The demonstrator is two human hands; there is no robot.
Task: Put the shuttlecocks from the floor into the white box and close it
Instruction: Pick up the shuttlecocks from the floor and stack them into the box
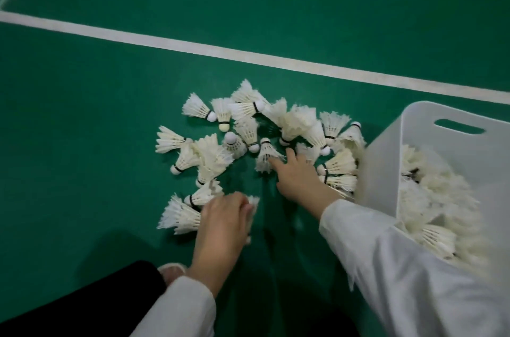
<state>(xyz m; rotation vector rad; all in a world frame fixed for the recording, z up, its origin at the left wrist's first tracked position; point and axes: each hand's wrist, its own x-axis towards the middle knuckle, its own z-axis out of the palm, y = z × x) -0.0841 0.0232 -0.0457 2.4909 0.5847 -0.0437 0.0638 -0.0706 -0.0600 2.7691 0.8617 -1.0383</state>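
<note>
About twenty feathered shuttlecocks (248, 132) – too overlapped to count exactly – lie in a loose ring on the green court floor (82, 116), just left of one white plastic box (386, 165), open, with a blurred heap of more inside. My left hand (223, 222) curls round a shuttlecock (253, 204) by its feather skirt. My right hand (296, 174) reaches in, fingers stretched out – touching a black-banded one (266, 156).

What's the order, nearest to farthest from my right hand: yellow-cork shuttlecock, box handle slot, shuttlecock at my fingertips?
1. Shuttlecock at the fingertips, just ahead of the right hand.
2. Yellow-cork shuttlecock, farther left.
3. Handle slot, far right on the white box.
</note>
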